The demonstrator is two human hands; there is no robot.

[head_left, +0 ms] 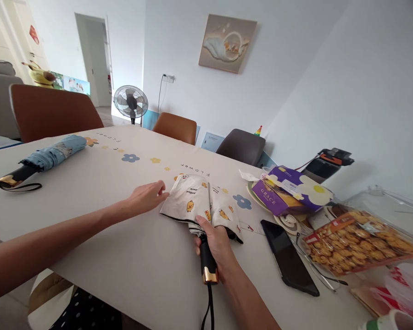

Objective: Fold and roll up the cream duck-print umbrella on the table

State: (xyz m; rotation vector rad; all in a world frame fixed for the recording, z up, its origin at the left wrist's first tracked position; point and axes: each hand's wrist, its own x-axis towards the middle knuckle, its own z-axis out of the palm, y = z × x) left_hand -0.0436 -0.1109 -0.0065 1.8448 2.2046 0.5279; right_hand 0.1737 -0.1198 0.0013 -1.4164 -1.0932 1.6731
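A folding umbrella [189,201] in white cloth printed with small yellow ducks lies on the table, its panels loose and partly spread. My right hand [215,243] is closed round its shaft just above the black handle with the gold-coloured end, thumb on top by the cloth's hem. A black wrist strap hangs down from that end. At the cloth's left edge is my left hand [147,196], fingers loosely bent and no grip on the cloth visible. Far to the left lies a blue umbrella [57,153], furled, with a black and gold handle.
The pale table [99,243] has a flower print. To the right are a black phone [289,256], glasses, a purple box [278,190], a cookie pack [361,243] and a cup [385,321]. Chairs and a fan [131,101] stand beyond the table.
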